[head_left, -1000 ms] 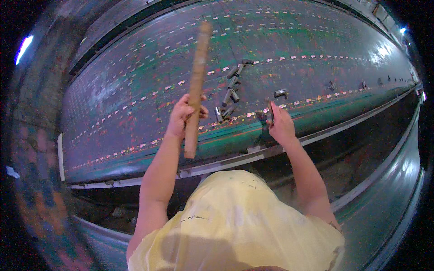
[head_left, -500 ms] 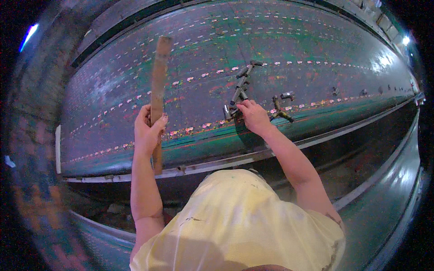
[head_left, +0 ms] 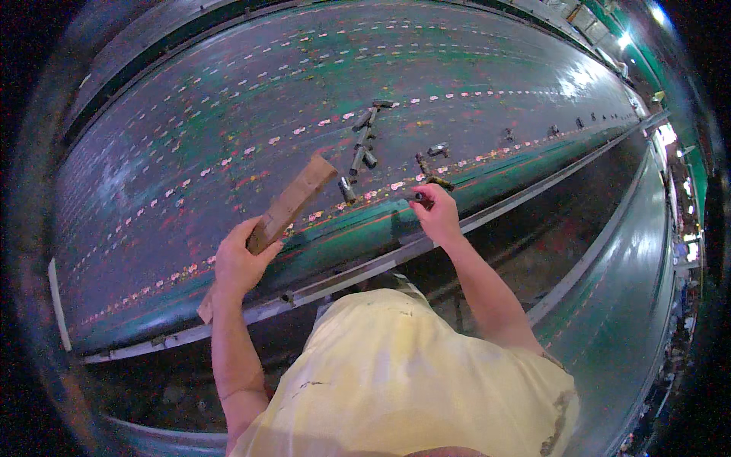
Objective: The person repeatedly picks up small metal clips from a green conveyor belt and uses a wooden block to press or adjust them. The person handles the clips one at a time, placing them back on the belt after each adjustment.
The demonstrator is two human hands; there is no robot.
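Note:
My left hand (head_left: 237, 257) is wrapped round a flat wooden slat (head_left: 298, 194), which slants up to the right over the near edge of a long printed surface (head_left: 251, 122). My right hand (head_left: 439, 218), over the green near edge, pinches a small dark cylindrical piece (head_left: 420, 197). Beyond the hands lies a straggling line of dark short cylinders (head_left: 361, 145). One shiny cylinder (head_left: 346, 190) rests between the slat's tip and my right hand. Another dark piece (head_left: 440, 183) lies just past my right fingers.
A pale metal rail (head_left: 358, 274) runs along the near side, with a dark gap below it. More small dark pieces (head_left: 554, 131) are strung out along the surface to the right. A second long green surface (head_left: 609, 282) lies at the lower right.
The slat has swung from near upright to a slant with its top toward the right. My right hand has come back from the cylinders with a small piece. The view has turned somewhat.

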